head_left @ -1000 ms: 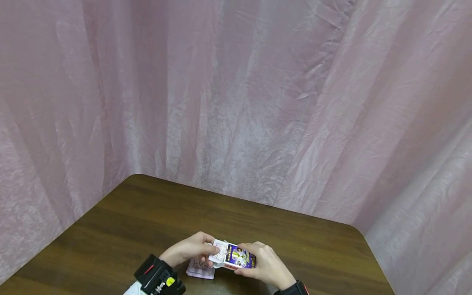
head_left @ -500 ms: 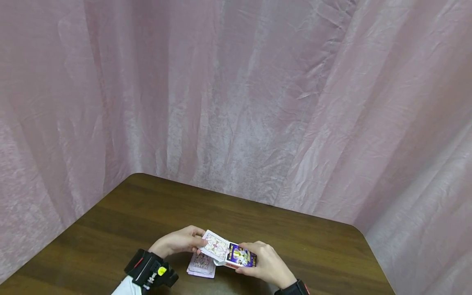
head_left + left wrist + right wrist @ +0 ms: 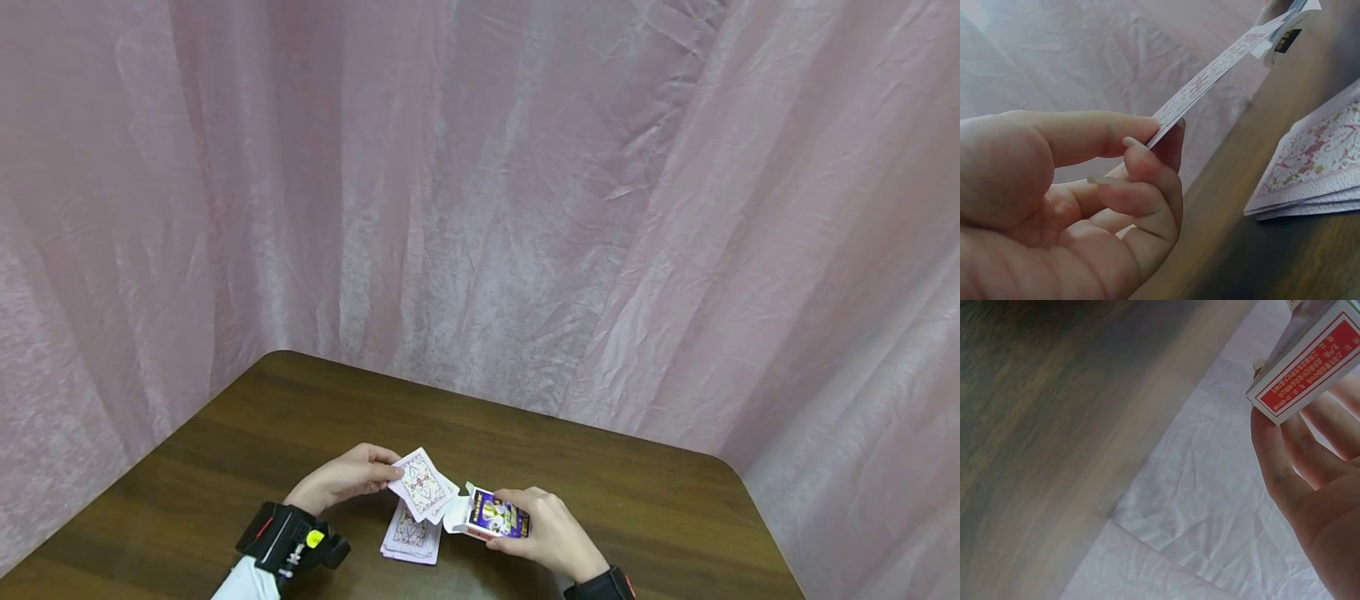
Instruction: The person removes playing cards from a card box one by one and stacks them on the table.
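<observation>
My left hand [image 3: 347, 477] pinches a few fanned playing cards [image 3: 423, 486] by one end, between thumb and fingers, patterned backs up. In the left wrist view the pinched cards [image 3: 1210, 75] show nearly edge-on. Beneath them a pile of playing cards [image 3: 411, 537] lies on the table, its backs in the same floral pattern. My right hand [image 3: 550, 533] grips a purple and white card box [image 3: 498, 515] by its sides, with the open flap toward the cards. The right wrist view shows the box's red side panel [image 3: 1310, 372] with small print, the fingers behind it.
The brown wooden table [image 3: 337, 417] has rounded far corners. Pink curtains [image 3: 480, 208] hang close behind its far edge and along both sides. Black wrist straps with cameras [image 3: 288, 537] sit on the wrists.
My left hand has drawn the cards out of the box and moved left and away, fanning them slightly. The right hand has shifted slightly right with the box. The pile stays put.
</observation>
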A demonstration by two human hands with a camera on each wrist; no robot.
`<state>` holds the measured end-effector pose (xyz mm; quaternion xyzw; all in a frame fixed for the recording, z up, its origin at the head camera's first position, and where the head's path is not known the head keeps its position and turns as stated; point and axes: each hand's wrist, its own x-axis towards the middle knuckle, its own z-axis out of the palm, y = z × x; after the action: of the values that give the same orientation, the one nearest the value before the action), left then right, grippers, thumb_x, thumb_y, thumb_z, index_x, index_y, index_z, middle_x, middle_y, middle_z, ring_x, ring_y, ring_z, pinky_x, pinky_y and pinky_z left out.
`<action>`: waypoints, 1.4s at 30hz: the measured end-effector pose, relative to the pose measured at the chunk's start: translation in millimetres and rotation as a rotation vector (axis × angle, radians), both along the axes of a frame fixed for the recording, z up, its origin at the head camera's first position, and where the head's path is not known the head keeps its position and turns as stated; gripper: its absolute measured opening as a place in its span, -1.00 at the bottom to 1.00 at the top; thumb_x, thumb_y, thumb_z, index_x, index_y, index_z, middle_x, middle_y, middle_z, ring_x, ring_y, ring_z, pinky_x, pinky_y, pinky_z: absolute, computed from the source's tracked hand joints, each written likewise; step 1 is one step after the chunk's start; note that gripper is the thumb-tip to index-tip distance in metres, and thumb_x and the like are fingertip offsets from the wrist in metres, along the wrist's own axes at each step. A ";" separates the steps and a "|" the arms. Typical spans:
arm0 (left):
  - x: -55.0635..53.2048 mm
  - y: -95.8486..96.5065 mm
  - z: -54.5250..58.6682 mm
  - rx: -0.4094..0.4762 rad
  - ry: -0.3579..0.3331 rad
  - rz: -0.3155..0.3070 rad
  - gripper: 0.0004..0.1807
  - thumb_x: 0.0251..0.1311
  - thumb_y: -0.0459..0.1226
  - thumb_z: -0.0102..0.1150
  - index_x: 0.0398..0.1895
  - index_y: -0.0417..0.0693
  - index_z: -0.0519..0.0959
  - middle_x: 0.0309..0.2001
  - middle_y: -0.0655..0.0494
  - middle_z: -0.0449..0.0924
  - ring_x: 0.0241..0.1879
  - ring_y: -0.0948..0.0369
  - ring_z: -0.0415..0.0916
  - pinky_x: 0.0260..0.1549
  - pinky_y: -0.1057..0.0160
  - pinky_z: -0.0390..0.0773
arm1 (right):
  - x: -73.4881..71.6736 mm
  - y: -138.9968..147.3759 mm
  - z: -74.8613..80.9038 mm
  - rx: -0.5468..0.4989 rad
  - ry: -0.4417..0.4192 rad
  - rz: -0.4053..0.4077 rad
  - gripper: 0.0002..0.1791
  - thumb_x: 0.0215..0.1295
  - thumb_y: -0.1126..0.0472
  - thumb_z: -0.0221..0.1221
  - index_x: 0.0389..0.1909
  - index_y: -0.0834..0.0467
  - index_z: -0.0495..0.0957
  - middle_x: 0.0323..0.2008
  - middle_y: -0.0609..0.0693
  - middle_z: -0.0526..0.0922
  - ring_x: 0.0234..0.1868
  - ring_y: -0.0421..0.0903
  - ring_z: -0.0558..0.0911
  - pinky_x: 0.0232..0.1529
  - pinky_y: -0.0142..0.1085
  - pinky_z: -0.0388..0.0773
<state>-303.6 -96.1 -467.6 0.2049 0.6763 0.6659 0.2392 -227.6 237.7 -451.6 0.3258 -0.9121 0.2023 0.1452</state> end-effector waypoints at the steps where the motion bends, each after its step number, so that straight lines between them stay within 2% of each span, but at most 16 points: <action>1: 0.1 0.1 -0.8 -0.001 -0.004 0.004 -0.75 0.25 -0.40 0.09 -0.13 -0.48 0.52 -0.51 0.29 0.48 -0.53 0.42 0.36 -0.49 0.49 0.35 | 0.0 0.0 -0.5 0.001 -0.003 -0.001 -0.43 0.01 -0.17 0.39 0.00 0.05 0.62 -0.19 -0.12 0.71 -0.23 -0.30 0.57 -0.25 -0.45 0.49; 8: 4.0 7.5 -5.8 0.011 -0.018 0.012 -0.86 0.27 -0.37 0.09 -0.25 -0.33 0.55 -0.56 0.31 0.43 -0.57 0.44 0.30 -0.56 0.52 0.27 | 0.6 -0.7 -3.6 -0.001 -0.030 0.012 -0.43 0.02 -0.17 0.38 0.00 0.07 0.62 -0.18 -0.11 0.72 -0.23 -0.31 0.56 -0.26 -0.46 0.49; 14: 8.1 21.2 -5.0 -0.021 -0.009 0.003 -0.78 0.27 -0.37 0.09 -0.20 -0.46 0.52 -0.57 0.27 0.45 -0.57 0.42 0.35 -0.57 0.53 0.32 | 1.2 -2.2 -2.2 0.008 -0.037 0.013 -0.41 0.03 -0.18 0.37 0.02 0.07 0.61 -0.18 -0.09 0.71 -0.22 -0.29 0.57 -0.24 -0.44 0.50; 19: 9.5 26.7 -4.3 -0.032 -0.030 0.051 -0.74 0.25 -0.39 0.10 -0.15 -0.51 0.50 -0.56 0.23 0.48 -0.59 0.41 0.42 -0.58 0.53 0.36 | 1.1 -3.3 0.0 0.015 -0.025 0.002 -0.41 0.02 -0.19 0.38 0.02 0.06 0.61 -0.16 -0.09 0.71 -0.18 -0.24 0.60 -0.19 -0.39 0.53; 25: 7.4 30.2 -7.4 -0.008 -0.039 0.080 -0.76 0.24 -0.43 0.08 -0.15 -0.52 0.49 -0.52 0.22 0.49 -0.54 0.41 0.46 -0.45 0.49 0.47 | 0.9 -3.1 0.6 0.018 -0.024 -0.001 -0.42 0.02 -0.18 0.38 0.01 0.05 0.62 -0.16 -0.10 0.71 -0.19 -0.25 0.59 -0.21 -0.41 0.52; 30: 7.6 32.0 -4.4 -0.014 -0.029 0.104 -0.72 0.23 -0.46 0.06 -0.10 -0.59 0.44 -0.52 0.19 0.52 -0.52 0.38 0.53 -0.36 0.45 0.52 | 1.3 -2.4 1.7 0.020 -0.016 -0.015 -0.42 0.01 -0.18 0.38 0.01 0.05 0.62 -0.16 -0.11 0.71 -0.19 -0.27 0.58 -0.22 -0.41 0.51; 36: 11.4 37.3 -0.5 -0.040 -0.022 0.170 -0.74 0.21 -0.46 0.06 -0.13 -0.58 0.44 -0.54 0.17 0.55 -0.51 0.35 0.58 -0.32 0.42 0.52 | 1.7 -2.6 2.1 0.044 -0.002 -0.041 -0.41 -0.01 -0.19 0.39 0.00 0.05 0.62 -0.17 -0.13 0.71 -0.20 -0.27 0.59 -0.23 -0.40 0.50; 42: 13.1 42.6 -2.8 0.028 -0.065 0.217 -0.83 0.23 -0.49 0.02 -0.20 -0.53 0.43 -0.53 0.14 0.51 -0.50 0.34 0.60 -0.38 0.46 0.53 | 0.9 -2.8 2.1 0.046 0.008 -0.085 -0.41 -0.01 -0.20 0.38 0.00 0.04 0.63 -0.15 -0.14 0.72 -0.19 -0.24 0.61 -0.25 -0.38 0.49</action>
<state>-290.6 -53.5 -470.4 0.1123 0.6772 0.7034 0.1845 -226.6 234.9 -449.6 0.2906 -0.9289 0.1736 0.1501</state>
